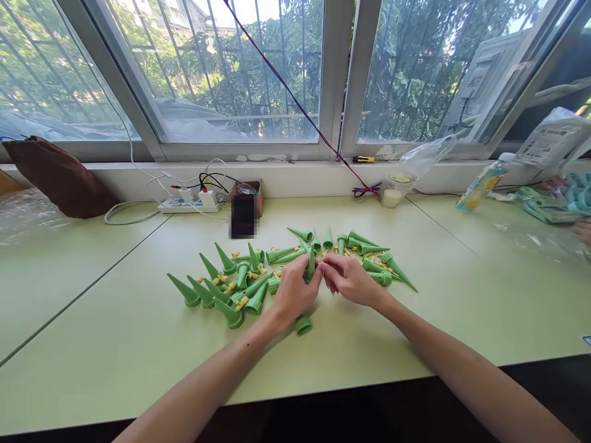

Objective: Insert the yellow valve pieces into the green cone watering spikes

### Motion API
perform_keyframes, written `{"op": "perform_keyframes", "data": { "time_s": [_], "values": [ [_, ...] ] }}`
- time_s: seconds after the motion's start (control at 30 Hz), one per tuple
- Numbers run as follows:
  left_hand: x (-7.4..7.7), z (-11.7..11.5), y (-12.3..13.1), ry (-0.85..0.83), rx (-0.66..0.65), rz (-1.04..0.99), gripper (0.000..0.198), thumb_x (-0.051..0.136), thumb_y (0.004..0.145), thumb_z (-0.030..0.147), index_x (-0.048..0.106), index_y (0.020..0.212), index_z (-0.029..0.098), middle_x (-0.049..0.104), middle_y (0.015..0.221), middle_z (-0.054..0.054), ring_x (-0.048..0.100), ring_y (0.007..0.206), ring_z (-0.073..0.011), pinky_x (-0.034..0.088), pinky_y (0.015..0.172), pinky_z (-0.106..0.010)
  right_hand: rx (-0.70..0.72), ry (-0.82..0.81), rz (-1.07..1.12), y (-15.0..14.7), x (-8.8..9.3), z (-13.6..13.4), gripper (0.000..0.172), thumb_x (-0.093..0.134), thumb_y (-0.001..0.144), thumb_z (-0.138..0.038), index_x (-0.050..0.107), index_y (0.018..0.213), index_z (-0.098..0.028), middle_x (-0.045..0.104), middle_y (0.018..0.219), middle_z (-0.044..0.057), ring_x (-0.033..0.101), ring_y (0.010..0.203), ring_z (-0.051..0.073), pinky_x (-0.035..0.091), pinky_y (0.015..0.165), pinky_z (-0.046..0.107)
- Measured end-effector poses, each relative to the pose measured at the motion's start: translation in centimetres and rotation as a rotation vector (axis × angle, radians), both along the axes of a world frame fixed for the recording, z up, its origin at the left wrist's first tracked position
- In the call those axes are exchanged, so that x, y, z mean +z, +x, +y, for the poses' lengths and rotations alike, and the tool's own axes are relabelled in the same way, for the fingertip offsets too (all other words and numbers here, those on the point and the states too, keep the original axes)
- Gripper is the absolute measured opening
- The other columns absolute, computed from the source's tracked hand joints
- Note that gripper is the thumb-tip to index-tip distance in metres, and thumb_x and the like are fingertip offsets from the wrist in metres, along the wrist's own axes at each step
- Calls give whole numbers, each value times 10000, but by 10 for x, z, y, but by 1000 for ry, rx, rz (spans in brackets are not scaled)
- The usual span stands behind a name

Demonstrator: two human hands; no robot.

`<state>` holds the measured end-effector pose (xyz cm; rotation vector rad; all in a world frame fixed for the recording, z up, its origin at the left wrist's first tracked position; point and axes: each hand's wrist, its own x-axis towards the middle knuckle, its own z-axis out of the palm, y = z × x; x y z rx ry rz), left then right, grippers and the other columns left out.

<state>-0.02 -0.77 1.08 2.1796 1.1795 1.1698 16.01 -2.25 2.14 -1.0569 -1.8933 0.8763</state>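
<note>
My left hand (293,294) is closed around a green plastic watering spike (311,263), its tip pointing up. Right beside it, the fingertips of my right hand (349,278) are pinched together against the spike's side; whatever they hold is hidden. Below my left wrist, a green ring-shaped cap or spike base (303,326) shows its open end, partly covered. Many more green spikes (231,315) stand or lie to the left, with small yellow valves (242,303) among them. Behind and right of my hands lie further spikes (401,275) and yellow valves.
A power strip (189,204) with cables and a small cardboard box (255,191) sit by the sill. Along the back are a brown bag (60,178), a jar (392,192), a bottle (482,184) and green plastic parts (547,203). Another person's fingers (584,231) show at the right edge.
</note>
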Motion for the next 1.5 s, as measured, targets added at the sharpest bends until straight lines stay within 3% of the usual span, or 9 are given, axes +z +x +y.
{"op": "perform_keyframes", "data": {
  "time_s": [0.6, 1.5],
  "values": [
    [-2, 1, 1, 58, -37, 115, 240, 509, 868, 179, 394, 658, 194, 517, 660, 17, 440, 612, -121, 314, 576, -252, -23, 18, -100, 0, -1, 1, 257, 436, 965, -264, 492, 724, -193, 539, 555, -28, 489, 498, 111, 378, 527, 232],
    [0, -2, -1, 80, -90, 225, 136, 481, 855, 123, 519, 746, 195, 600, 759, -10, 502, 681, -150, 368, 624, -275, -15, 79, -219, 2, -3, 2, 245, 418, 955, -216, 496, 725, -191, 532, 584, -16, 459, 540, 128, 337, 532, 249]
  ]
}}
